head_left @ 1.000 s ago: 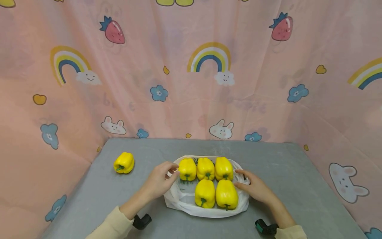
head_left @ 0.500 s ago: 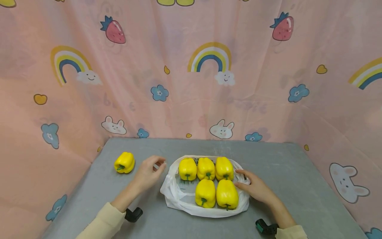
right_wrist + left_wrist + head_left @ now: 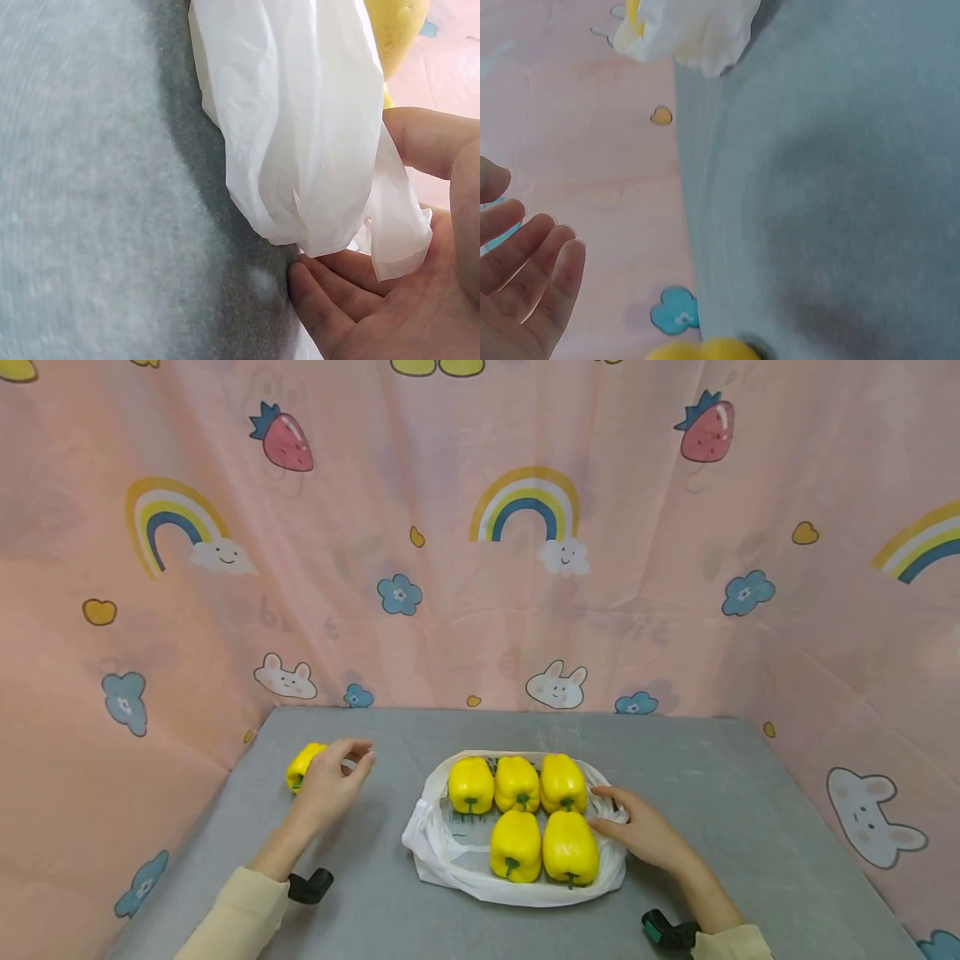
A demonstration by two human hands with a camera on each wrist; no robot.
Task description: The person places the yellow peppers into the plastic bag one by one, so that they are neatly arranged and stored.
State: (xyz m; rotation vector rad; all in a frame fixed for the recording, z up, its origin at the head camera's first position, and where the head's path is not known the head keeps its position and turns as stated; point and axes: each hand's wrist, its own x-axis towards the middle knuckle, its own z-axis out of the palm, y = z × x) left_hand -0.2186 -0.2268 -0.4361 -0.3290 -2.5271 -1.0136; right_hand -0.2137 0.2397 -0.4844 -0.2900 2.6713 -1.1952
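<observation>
A white plastic bag (image 3: 442, 872) lies spread on the table with its mouth facing up. Several yellow bell peppers (image 3: 516, 847) sit inside it, in a back row and a front row. At the bag's right rim, my right hand (image 3: 645, 831) holds the plastic between thumb and fingers; the right wrist view shows the folds of the bag (image 3: 300, 135) there. My left hand (image 3: 330, 781) is over the left part of the table, holding nothing, fingers loosely bent. Just behind it a lone yellow bell pepper (image 3: 301, 767) is partly hidden by the hand.
The grey table (image 3: 712, 793) is bordered by a pink printed curtain (image 3: 480, 635) at the back and sides. Each wrist wears a black device, such as the left wrist device (image 3: 311, 887). Bare table lies between bag and lone pepper.
My left hand has let go of the bag's left rim and moved left to the lone bell pepper. The bag's left side has sagged outward. My right hand has stayed in place.
</observation>
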